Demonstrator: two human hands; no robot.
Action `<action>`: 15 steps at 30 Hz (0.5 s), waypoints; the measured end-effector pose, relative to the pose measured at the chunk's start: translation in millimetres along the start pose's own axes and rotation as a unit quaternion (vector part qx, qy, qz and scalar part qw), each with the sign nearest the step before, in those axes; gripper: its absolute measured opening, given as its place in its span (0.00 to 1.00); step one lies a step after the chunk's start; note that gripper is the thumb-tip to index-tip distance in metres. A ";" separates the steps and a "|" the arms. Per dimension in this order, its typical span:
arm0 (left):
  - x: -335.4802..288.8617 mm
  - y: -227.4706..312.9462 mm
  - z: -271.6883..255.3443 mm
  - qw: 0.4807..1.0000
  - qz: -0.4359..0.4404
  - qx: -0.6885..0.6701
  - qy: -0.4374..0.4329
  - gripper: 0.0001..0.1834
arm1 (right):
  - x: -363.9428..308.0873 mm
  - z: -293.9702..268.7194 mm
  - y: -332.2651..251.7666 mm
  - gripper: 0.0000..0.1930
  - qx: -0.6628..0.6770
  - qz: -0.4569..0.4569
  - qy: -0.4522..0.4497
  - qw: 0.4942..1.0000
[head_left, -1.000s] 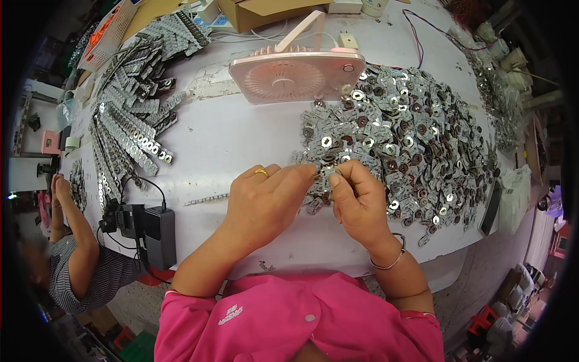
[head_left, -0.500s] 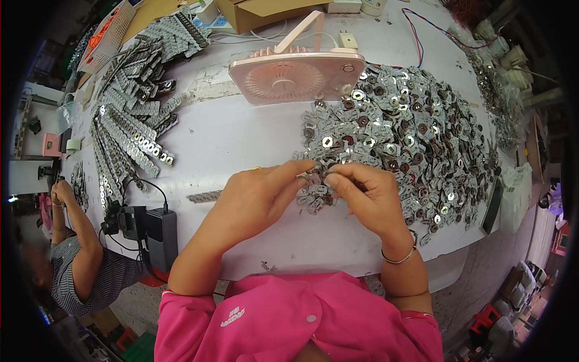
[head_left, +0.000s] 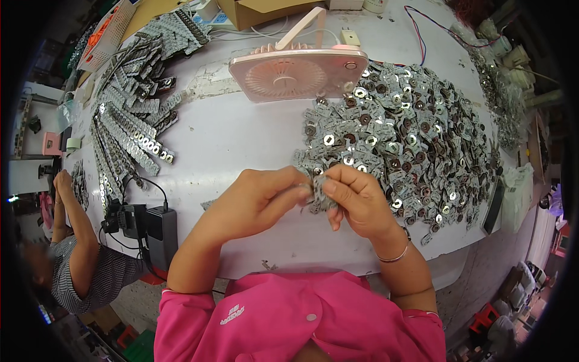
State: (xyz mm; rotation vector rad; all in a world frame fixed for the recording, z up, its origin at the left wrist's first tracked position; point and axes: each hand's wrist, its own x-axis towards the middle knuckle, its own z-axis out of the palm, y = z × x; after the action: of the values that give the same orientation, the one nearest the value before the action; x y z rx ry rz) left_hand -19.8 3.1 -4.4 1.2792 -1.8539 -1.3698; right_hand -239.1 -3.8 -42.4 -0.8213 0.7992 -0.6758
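Note:
My left hand and my right hand meet over the near left edge of a heap of small metal parts. Many of these grey parts carry round silver or brown discs. Between the thumb and fingers of my right hand is a small grey metal part. My left thumb and index finger are pinched right beside it, and what they hold is blurred. Beyond my left wrist the end of a grey strip peeks out, mostly hidden by the hand.
Long strips of stacked metal parts lie fanned out at the left. A pink fan stands at the back middle. Black devices with cables sit at the table's left front edge. Another person works at far left.
My right hand has turned, and a grey part now shows between its fingers. My left hand has shifted slightly, covering more of the grey strip. The other person's hands have lowered.

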 end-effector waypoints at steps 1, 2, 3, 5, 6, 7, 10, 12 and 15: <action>0.9 0.1 5.0 0.997 0.035 0.058 0.032 0.06 | 0.8 1.1 0.2 0.10 0.005 -0.007 0.022 1.000; 2.7 -2.4 11.2 0.989 0.071 0.114 0.062 0.06 | 0.7 2.8 0.6 0.10 -0.045 -0.032 0.052 0.997; 3.9 -4.2 15.4 0.975 0.106 0.171 0.093 0.07 | -0.4 5.8 0.8 0.09 -0.094 -0.057 0.082 0.991; 5.1 -5.8 19.5 0.958 0.120 0.242 0.097 0.09 | -2.1 9.6 1.6 0.09 -0.190 -0.105 0.127 0.968; 5.3 -6.1 21.0 0.948 0.127 0.276 0.098 0.10 | -2.9 10.8 2.2 0.08 -0.237 -0.128 0.141 0.953; 5.2 -5.7 22.3 0.942 0.126 0.294 0.097 0.11 | -3.2 11.3 2.6 0.08 -0.283 -0.150 0.155 0.935; 3.7 -4.1 26.2 0.932 0.124 0.324 0.109 0.12 | -2.7 10.9 4.7 0.07 -0.342 -0.210 0.147 0.904; 3.1 -9.7 31.3 0.933 0.124 0.309 0.135 0.12 | -2.8 10.6 2.5 0.07 -0.324 -0.185 0.138 0.918; 6.8 -16.4 36.9 0.924 0.162 0.294 0.184 0.13 | -2.7 10.2 4.2 0.07 -0.266 -0.155 0.141 0.941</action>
State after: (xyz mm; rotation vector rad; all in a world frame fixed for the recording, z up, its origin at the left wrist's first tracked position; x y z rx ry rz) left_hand -46.4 12.8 -33.9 1.2997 -2.1415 -0.3654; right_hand -231.3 4.1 -40.5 -1.3830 1.1523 -0.8844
